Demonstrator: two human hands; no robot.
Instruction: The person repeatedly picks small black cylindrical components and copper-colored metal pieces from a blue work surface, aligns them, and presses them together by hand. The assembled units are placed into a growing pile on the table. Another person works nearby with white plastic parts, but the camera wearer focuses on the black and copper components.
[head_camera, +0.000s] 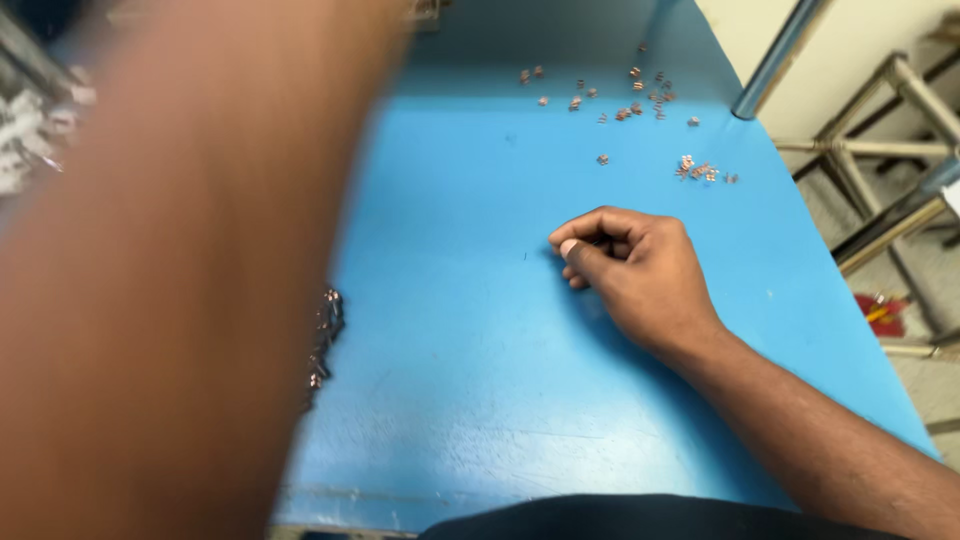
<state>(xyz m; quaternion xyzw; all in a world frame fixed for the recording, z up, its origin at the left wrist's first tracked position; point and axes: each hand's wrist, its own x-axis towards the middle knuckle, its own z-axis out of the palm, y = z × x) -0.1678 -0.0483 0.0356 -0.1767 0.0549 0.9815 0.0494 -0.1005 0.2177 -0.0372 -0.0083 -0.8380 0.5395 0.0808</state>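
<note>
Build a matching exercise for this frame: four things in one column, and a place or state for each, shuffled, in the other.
Things:
1. right hand
2. left arm
3. scattered small copper-coloured parts
4. dark pile of small parts

Places or states:
A. blurred, close to the camera, covering the left of the view
B. spread over the far end of the blue table
C. fingers curled, resting mid-table
D. at the edge of the blurred arm, left of the curled hand

Pairs: 1-C, 2-A, 3-B, 4-D
</note>
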